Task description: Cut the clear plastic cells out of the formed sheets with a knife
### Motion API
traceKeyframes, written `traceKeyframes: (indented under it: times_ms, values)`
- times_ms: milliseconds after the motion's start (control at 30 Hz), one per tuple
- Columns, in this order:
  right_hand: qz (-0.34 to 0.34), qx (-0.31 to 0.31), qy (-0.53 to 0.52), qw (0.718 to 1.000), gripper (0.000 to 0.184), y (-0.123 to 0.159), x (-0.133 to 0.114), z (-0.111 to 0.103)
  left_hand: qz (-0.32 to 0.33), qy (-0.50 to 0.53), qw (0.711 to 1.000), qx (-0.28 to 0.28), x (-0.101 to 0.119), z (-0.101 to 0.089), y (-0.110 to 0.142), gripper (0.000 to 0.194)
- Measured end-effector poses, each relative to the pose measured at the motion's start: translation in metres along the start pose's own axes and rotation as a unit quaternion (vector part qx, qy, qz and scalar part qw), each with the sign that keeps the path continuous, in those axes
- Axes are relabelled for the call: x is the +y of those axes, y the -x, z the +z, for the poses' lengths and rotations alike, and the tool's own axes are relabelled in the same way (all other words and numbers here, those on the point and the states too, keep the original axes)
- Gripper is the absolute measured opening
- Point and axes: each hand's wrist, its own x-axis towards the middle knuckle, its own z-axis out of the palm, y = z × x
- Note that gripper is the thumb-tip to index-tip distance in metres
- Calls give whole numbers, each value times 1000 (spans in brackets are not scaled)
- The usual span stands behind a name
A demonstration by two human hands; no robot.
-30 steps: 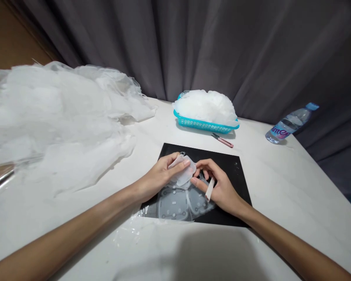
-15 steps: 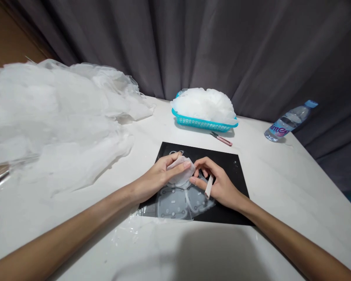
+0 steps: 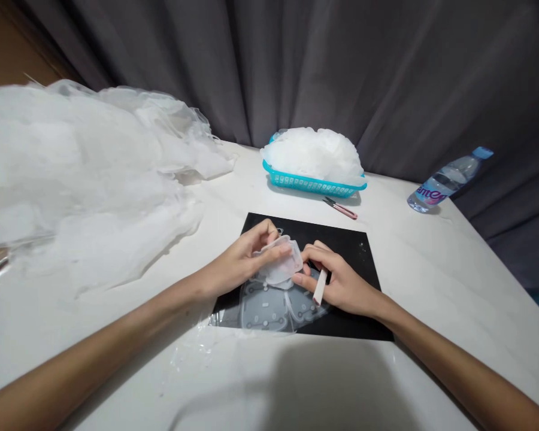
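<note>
My left hand (image 3: pixel 256 254) is closed on a translucent white rounded piece (image 3: pixel 281 269), thumb lying across its face. The piece is thin, soft-looking and tilted above the black mat (image 3: pixel 350 317). In my right hand (image 3: pixel 336 278) is a tool with a pale narrow handle (image 3: pixel 320 288), whose end sticks out from the palm toward me. The tool's working end is hidden by the fingers. My right fingertips are close to the right edge of the white piece. Under both hands, clear moulded pieces (image 3: pixel 265 308) with rounded outlines lie on the mat.
A large heap of thin white sheets (image 3: pixel 81 167) covers the table's left side. Behind the mat stands a turquoise basket (image 3: pixel 317 184) piled with white pieces (image 3: pixel 314 155). Pink thread snips (image 3: pixel 341 208) lie before it. A water bottle (image 3: pixel 449 179) stands at right, near a grey curtain (image 3: pixel 296 66).
The white piece has turned and spread in my left hand, and more of its face shows. My left index finger has lifted slightly. My right hand keeps the pale-handled tool in nearly the same place.
</note>
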Motion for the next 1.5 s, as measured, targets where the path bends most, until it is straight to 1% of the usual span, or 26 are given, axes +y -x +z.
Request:
traceKeyframes:
  times_ms: [133, 233, 367, 433, 500, 600, 733, 800, 833, 867, 933, 1000, 1067, 1167, 1267, 1367, 1500]
  values:
    - [1, 2, 16, 1000, 26, 2, 1, 1, 28, -33, 998, -45, 0, -12, 0, 48]
    - [-12, -13, 37, 999, 24, 3, 3, 1, 25, -46, 997, -63, 1, -15, 0, 47]
    - [-32, -20, 73, 997, 17, 4, 7, 3, 19, -95, 992, -77, 3, -17, 3, 46]
    - [-43, -6, 91, 995, 20, 4, 7, 6, 11, -113, 990, -88, 4, -17, 5, 43]
    - [-55, 17, 108, 993, 28, 5, 6, 10, 3, -122, 987, -101, 5, -16, 6, 40]
    - [-66, 36, 126, 989, 32, 6, 4, 14, -5, -137, 985, -101, 4, -10, 8, 35]
    - [-73, 35, 165, 983, 28, 6, 6, 16, -4, -159, 984, -84, 6, -5, 9, 36]
    - [-69, 44, 211, 974, 22, 7, 10, 16, -6, -184, 980, -79, 10, -10, 9, 35]
    - [-61, 57, 236, 968, 19, 7, 13, 17, -16, -194, 977, -87, 13, -15, 9, 34]
    - [-51, 71, 258, 962, 17, 7, 16, 16, -30, -198, 974, -103, 16, -21, 9, 33]
    - [-36, 89, 279, 956, 15, 8, 19, 16, -66, -173, 971, -154, 20, -35, 8, 32]
    - [-36, 84, 267, 959, 13, 7, 19, 15, -88, -129, 973, -170, 20, -47, 5, 31]
    - [-38, 75, 235, 968, 10, 6, 16, 12, -94, -106, 975, -169, 18, -52, 2, 28]
    - [-14, 68, 175, 982, 6, 5, 8, 8, -78, -101, 973, -190, 14, -49, -1, 25]
    - [7, 52, 123, 991, 11, 4, 3, 8, -62, -86, 974, -199, 12, -43, -1, 26]
    - [-5, 43, 104, 994, 10, 6, 2, 12, -62, -65, 976, -199, 11, -40, -1, 30]
    - [-29, 64, 74, 995, 3, 7, 3, 18, -46, -65, 978, -193, 7, -40, 0, 33]
